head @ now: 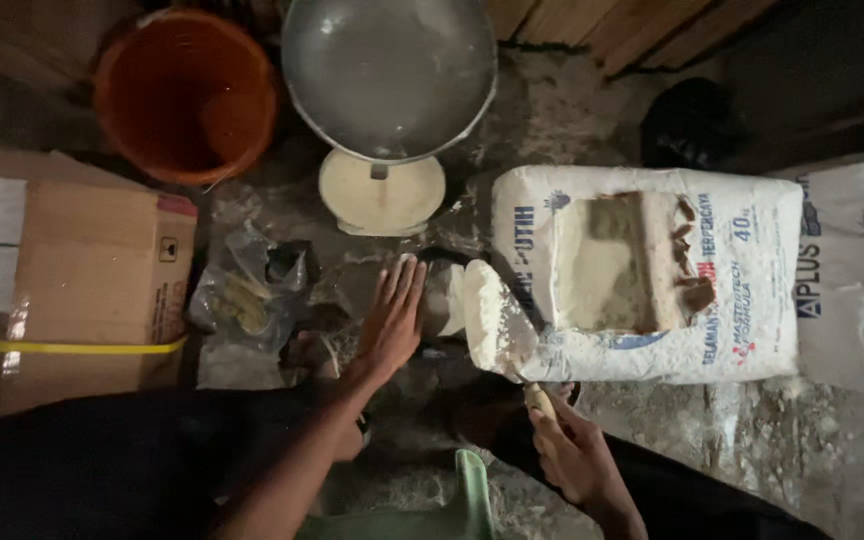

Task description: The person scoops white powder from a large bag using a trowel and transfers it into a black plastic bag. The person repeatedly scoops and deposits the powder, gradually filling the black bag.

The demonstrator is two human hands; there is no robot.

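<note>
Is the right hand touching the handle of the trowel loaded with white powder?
Touching. The head view shows the right hand wrapped around the handle of the trowel, fingers closed on it with no gap.

Counts on the dusty floor

One orange bucket (187, 95), one metal bowl (389, 70), one cardboard box (87, 290), two white sacks (752, 290) (857, 270), one trowel (500, 325), one plastic bag (242, 300), two hands (392, 320) (572, 455).

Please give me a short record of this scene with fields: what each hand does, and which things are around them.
left hand: flat, fingers spread, on the dusty floor beside a small white heap
right hand: grips the handle of a trowel loaded with white powder
sack: white, lying flat, cut open on top, powder inside
metal bowl: on a scale, looks empty
orange bucket: top left
cardboard box: left side
</note>
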